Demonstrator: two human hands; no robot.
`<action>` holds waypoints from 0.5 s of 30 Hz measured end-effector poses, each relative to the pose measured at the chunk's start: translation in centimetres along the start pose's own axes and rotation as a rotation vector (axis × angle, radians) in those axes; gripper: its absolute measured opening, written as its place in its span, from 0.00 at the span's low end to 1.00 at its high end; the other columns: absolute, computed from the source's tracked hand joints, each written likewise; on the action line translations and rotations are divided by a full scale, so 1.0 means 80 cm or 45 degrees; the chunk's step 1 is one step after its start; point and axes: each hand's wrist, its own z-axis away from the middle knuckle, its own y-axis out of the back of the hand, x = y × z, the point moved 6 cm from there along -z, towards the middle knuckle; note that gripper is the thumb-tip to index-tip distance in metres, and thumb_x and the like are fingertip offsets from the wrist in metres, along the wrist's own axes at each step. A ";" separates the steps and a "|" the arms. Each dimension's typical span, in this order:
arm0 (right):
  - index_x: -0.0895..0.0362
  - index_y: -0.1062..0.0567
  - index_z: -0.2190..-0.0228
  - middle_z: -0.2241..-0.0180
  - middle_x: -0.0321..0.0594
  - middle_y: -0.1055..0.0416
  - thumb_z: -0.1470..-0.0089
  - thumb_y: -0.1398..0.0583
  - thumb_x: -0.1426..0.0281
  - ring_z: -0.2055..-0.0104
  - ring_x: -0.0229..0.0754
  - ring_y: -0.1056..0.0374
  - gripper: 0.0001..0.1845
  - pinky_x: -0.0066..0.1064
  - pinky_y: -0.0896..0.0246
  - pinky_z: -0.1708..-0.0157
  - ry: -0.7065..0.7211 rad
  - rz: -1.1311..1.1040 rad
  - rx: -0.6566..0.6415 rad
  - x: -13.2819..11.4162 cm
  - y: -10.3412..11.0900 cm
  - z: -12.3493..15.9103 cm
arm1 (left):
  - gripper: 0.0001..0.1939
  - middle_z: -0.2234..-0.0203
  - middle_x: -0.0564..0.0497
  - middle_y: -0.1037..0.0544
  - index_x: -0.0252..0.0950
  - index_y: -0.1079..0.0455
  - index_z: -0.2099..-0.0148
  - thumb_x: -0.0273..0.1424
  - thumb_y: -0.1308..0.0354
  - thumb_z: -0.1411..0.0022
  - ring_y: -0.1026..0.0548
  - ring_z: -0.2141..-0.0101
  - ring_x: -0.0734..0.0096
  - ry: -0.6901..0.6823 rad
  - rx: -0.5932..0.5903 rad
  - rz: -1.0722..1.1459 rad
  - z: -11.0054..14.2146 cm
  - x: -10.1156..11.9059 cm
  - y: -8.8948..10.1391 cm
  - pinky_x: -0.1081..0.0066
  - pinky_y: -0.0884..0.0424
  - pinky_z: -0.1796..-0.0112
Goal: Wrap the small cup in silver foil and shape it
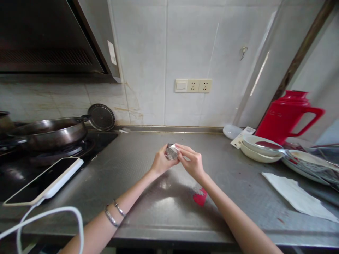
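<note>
Both hands meet above the middle of the steel counter, around a small silver foil packet [171, 152]. My left hand [160, 161] is closed around the packet's left side and underside. At its upper right edge, the fingers of my right hand [192, 161] pinch a pale, shiny flap of the foil. What the packet contains cannot be made out. Below my right wrist, a torn red scrap [200, 198] lies on the counter [148, 211]. Two silver bracelets circle my left forearm.
Left, a metal pan [55, 135] sits on the black stove, with a phone [45, 181] and white cable [76, 211] nearer me. On the right are a red thermos [283, 114], stacked bowls [261, 155], a patterned plate [304, 169] and a white paper sheet [298, 195].
</note>
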 end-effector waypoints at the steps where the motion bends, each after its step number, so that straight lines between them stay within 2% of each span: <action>1: 0.53 0.20 0.61 0.57 0.43 0.23 0.44 0.43 0.74 0.53 0.46 0.26 0.13 0.39 0.29 0.52 0.035 -0.005 -0.017 -0.003 -0.002 0.001 | 0.23 0.72 0.53 0.26 0.33 0.31 0.57 0.39 0.33 0.54 0.30 0.72 0.74 0.047 -0.003 0.051 -0.001 -0.005 0.000 0.77 0.33 0.72; 4: 0.51 0.21 0.61 0.58 0.41 0.22 0.45 0.43 0.75 0.52 0.46 0.27 0.13 0.41 0.30 0.51 0.118 -0.045 -0.078 -0.013 -0.008 0.002 | 0.26 0.70 0.52 0.25 0.34 0.32 0.53 0.40 0.34 0.54 0.28 0.72 0.72 0.186 -0.043 0.217 -0.001 -0.017 -0.001 0.77 0.31 0.76; 7: 0.51 0.21 0.63 0.60 0.41 0.22 0.44 0.43 0.75 0.54 0.45 0.27 0.12 0.41 0.30 0.53 0.098 -0.086 -0.118 -0.014 -0.009 0.000 | 0.28 0.69 0.51 0.25 0.34 0.33 0.54 0.42 0.33 0.55 0.27 0.72 0.70 0.272 -0.076 0.306 -0.002 -0.023 -0.003 0.76 0.30 0.80; 9: 0.51 0.21 0.64 0.62 0.41 0.21 0.44 0.43 0.73 0.57 0.45 0.26 0.11 0.42 0.31 0.52 0.008 -0.038 -0.035 -0.005 -0.001 -0.003 | 0.29 0.69 0.50 0.25 0.34 0.33 0.55 0.43 0.32 0.56 0.27 0.73 0.71 0.298 -0.076 0.319 -0.003 -0.025 -0.005 0.77 0.30 0.81; 12: 0.52 0.21 0.63 0.62 0.42 0.21 0.43 0.43 0.70 0.58 0.46 0.25 0.10 0.44 0.33 0.51 -0.177 0.077 0.174 0.016 0.016 -0.004 | 0.28 0.72 0.52 0.26 0.33 0.34 0.56 0.42 0.31 0.57 0.29 0.76 0.76 0.290 -0.096 0.357 -0.003 -0.023 -0.010 0.78 0.31 0.81; 13: 0.52 0.21 0.63 0.61 0.43 0.22 0.43 0.44 0.69 0.57 0.47 0.26 0.11 0.43 0.33 0.52 -0.227 0.090 0.197 0.022 0.019 -0.004 | 0.28 0.73 0.54 0.27 0.33 0.34 0.56 0.41 0.30 0.57 0.30 0.77 0.77 0.273 -0.115 0.378 -0.002 -0.020 -0.012 0.79 0.31 0.80; 15: 0.53 0.22 0.61 0.59 0.44 0.22 0.43 0.44 0.67 0.55 0.47 0.26 0.12 0.41 0.33 0.52 -0.301 0.065 0.140 0.030 0.015 -0.003 | 0.29 0.73 0.54 0.28 0.33 0.34 0.54 0.40 0.30 0.57 0.31 0.77 0.79 0.243 -0.159 0.426 -0.001 -0.015 -0.015 0.79 0.30 0.79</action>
